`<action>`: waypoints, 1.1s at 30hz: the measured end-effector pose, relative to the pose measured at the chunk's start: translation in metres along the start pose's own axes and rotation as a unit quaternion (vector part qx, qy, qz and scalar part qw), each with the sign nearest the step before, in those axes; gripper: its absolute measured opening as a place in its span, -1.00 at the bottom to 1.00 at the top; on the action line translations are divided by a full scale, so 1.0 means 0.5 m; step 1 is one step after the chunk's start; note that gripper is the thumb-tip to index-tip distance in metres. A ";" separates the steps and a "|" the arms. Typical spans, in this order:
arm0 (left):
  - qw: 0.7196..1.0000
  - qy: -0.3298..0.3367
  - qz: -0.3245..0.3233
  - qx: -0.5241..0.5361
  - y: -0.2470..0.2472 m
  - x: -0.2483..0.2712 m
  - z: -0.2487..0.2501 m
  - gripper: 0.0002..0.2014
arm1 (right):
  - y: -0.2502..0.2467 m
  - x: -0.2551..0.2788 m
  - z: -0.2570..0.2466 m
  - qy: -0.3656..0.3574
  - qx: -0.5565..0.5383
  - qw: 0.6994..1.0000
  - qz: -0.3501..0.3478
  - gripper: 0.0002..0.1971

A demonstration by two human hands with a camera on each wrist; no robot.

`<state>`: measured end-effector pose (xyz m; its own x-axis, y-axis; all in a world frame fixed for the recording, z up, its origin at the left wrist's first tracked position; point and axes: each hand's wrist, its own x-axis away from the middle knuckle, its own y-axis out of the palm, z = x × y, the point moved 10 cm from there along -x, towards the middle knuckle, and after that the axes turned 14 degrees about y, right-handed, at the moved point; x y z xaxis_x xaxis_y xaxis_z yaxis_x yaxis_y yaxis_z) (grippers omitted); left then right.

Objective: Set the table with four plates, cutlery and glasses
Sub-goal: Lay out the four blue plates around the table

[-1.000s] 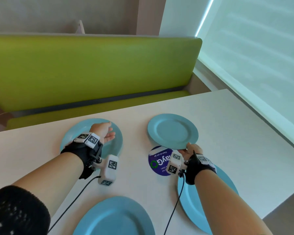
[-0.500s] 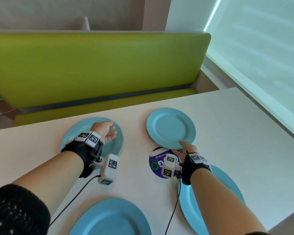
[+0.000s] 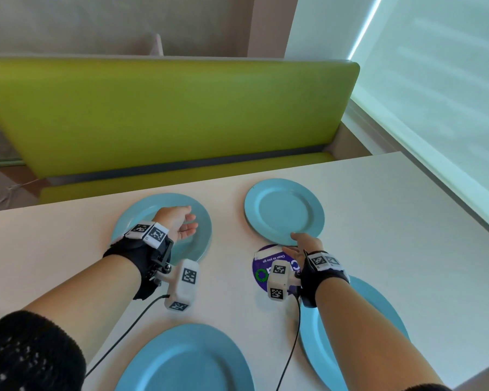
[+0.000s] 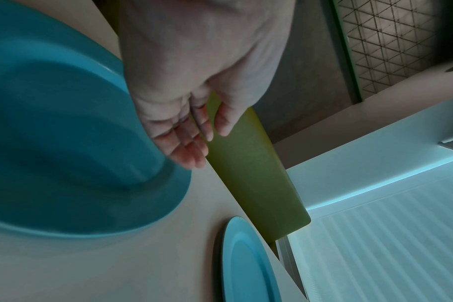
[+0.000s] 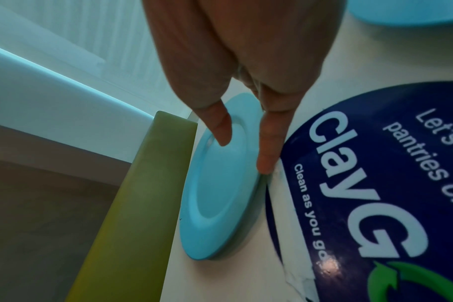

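Note:
Four light blue plates lie on the white table (image 3: 393,221). My left hand (image 3: 188,225) hovers open over the far left plate (image 3: 137,211), fingers relaxed and holding nothing; the left wrist view shows the same hand (image 4: 194,139) above that plate (image 4: 65,143). My right hand (image 3: 294,244) is at the near rim of the far right plate (image 3: 284,211). In the right wrist view its thumb is over the plate (image 5: 220,194) and a straight finger lies along the rim, without gripping. Two more plates sit near me, one left (image 3: 185,362) and one right (image 3: 378,306). No cutlery or glasses are visible.
A round purple sticker (image 3: 261,266) is stuck to the table between the plates, under my right wrist. A green bench (image 3: 167,114) runs along the table's far edge. A window blind (image 3: 435,80) lines the right side.
The far right plate has slid slightly away from me, off the sticker's top edge, with my right hand following its rim. My left hand stays over the far left plate.

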<state>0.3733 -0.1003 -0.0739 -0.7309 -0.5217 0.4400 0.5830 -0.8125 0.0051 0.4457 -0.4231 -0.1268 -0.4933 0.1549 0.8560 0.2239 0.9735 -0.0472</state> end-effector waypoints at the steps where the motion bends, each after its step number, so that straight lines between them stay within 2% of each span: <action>1: 1.000 -0.001 -0.002 0.000 -0.001 0.003 -0.002 -0.90 | 0.001 0.001 -0.001 -0.004 0.004 1.000 -0.002 -0.59; 8: 1.000 -0.011 -0.020 -0.004 -0.024 0.033 -0.026 -0.91 | 0.001 0.033 -0.001 -0.035 0.075 0.997 0.003 -0.59; 12: 0.999 -0.013 -0.034 -0.006 -0.046 0.066 -0.037 -0.88 | -0.017 0.072 0.021 -0.038 0.059 0.998 -0.006 -0.63; 18: 0.995 -0.001 -0.096 -0.040 -0.073 0.155 -0.058 -0.89 | -0.042 0.156 0.092 -0.058 0.086 0.995 -0.008 -0.63; 21: 0.988 0.014 -0.140 -0.067 -0.101 0.214 -0.078 -0.95 | -0.054 0.214 0.165 -0.061 0.040 0.997 0.019 -0.81; 23: 0.982 0.025 -0.171 -0.081 -0.131 0.255 -0.090 -0.87 | -0.051 0.264 0.229 -0.059 0.014 0.998 0.028 -0.94; 26: 0.968 0.047 -0.223 -0.108 -0.190 0.323 -0.104 -0.84 | -0.039 0.337 0.340 -0.059 -0.009 0.998 0.028 -0.78; 30: 0.946 0.074 -0.274 -0.155 -0.300 0.411 -0.127 -0.83 | -0.009 0.416 0.493 -0.048 0.017 0.998 0.039 -0.77; 33: 0.906 0.090 -0.316 -0.267 -0.387 0.455 -0.166 -0.79 | 0.027 0.457 0.591 -0.037 0.046 0.998 0.039 -0.77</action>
<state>0.0648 -0.0837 -0.0494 -0.9327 0.0971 0.3472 -0.1920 -0.9490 -0.2502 0.0877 -0.3250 -0.0837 -0.5395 0.2389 0.8074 0.1877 0.9689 -0.1613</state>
